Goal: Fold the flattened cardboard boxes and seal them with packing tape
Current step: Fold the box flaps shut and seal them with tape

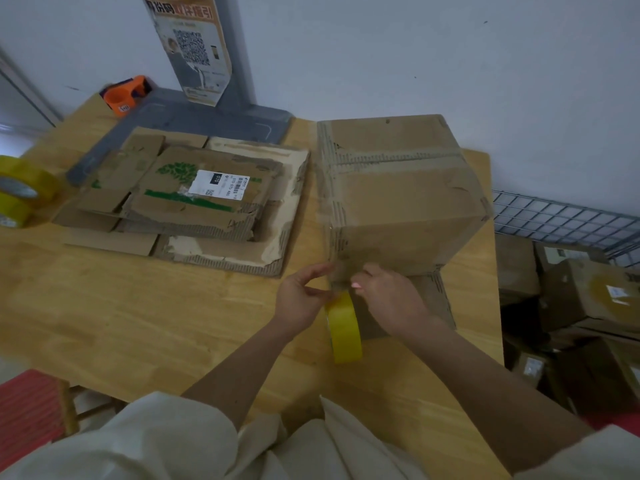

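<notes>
A big brown box (398,188) stood on the wood table (138,306), on the right side, w/ old tape strips across its top. One flap hung open at the near end.

Both hands were at the box's near bottom corner. The left hand (299,301) had its fingers curled & pinched the yellow tape roll (343,329) at its top edge. The roll stood on its edge, just in front of the box, between the two hands. A bit of clear tape seemed to run from the roll up onto the box corner, but it was blurry, so hard to tell. The right hand (388,299) had its fingers bent down & pressed on the box corner, right beside the roll. It did not wrap around anything.

To the left of the box lay a pile of flat boxes (194,199). The top one had a white sticker & green print.

At the far left edge of the table sat a 2nd tape roll (20,190), yellow too. An orange tape holder (124,95) sat at the back, near the wall. A gray stand (194,119) w/ a poster stood behind the flat pile.

More boxes (571,306) were piled on the floor to the right of the table.
</notes>
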